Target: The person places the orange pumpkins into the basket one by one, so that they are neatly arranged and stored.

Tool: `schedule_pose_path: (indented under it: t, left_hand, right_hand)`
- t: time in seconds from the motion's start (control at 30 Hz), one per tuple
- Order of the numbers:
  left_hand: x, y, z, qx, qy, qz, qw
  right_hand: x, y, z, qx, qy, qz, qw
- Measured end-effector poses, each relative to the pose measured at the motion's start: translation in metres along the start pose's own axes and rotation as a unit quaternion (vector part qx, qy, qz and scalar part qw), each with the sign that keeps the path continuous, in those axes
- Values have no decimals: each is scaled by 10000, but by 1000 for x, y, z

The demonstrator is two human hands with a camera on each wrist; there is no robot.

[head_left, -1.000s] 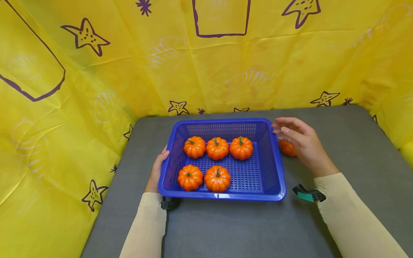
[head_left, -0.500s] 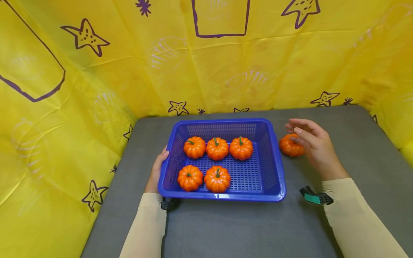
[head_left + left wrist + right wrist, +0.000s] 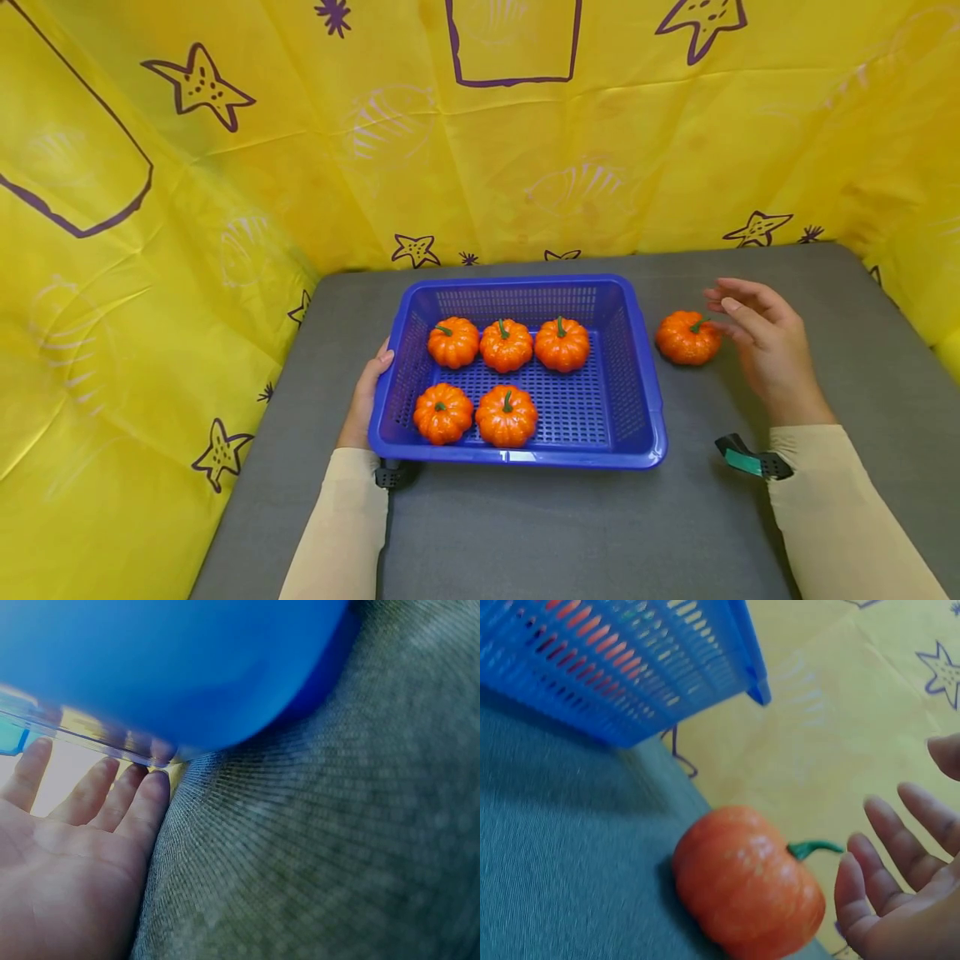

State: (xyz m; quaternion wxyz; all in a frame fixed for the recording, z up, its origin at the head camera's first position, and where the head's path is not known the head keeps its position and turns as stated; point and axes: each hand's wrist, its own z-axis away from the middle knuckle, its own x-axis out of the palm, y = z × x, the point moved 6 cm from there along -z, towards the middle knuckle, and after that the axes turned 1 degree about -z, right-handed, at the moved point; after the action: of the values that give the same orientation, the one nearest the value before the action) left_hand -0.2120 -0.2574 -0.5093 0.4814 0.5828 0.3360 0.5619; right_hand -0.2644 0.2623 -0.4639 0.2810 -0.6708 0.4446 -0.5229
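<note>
A blue plastic basket (image 3: 517, 457) stands on the grey table, with several small orange pumpkins (image 3: 507, 416) inside. Against the basket's left side rests my left hand (image 3: 364, 400); in the left wrist view its extended fingers (image 3: 90, 791) reach up to the basket's wall. To the right of the basket, another orange pumpkin (image 3: 687, 338) with a green stem sits on the table. My right hand (image 3: 772, 354) hovers just right of it, holding nothing. The right wrist view has the fingertips (image 3: 855, 855) close to the pumpkin's stem (image 3: 814, 847).
A yellow cloth (image 3: 480, 167) with starfish and fish drawings hangs behind and along the sides. The grey tabletop (image 3: 525, 533) extends in front of the basket and to its right. Black straps (image 3: 753, 460) are on both wrists.
My right hand has moved right, away from the basket's right rim, uncovering the pumpkin on the table, which has shifted slightly right. The left hand and basket have stayed put.
</note>
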Motion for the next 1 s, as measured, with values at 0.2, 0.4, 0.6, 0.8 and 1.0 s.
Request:
schedule_pose_path:
  t: [0.2,0.4,0.6,0.8,1.0]
  left_hand:
    - [1,0,-1,49,-72,3,10000]
    - [4,2,-1,90,-150,64,9998]
    - [3,2,-1,31,-84,29,10000]
    - [2,3,-2,98,-123,-23,9999]
    - [0,2,-3,62,-119,-54,9999]
  right_hand:
    - [-16,6,4,97,297,180,9993]
    - [-29,18,8,448,515,908,9935]
    - [-36,32,11,805,369,2656,9600]
    - [-35,41,13,902,-28,3877,9173]
    - [-34,48,15,956,-287,4042,9092]
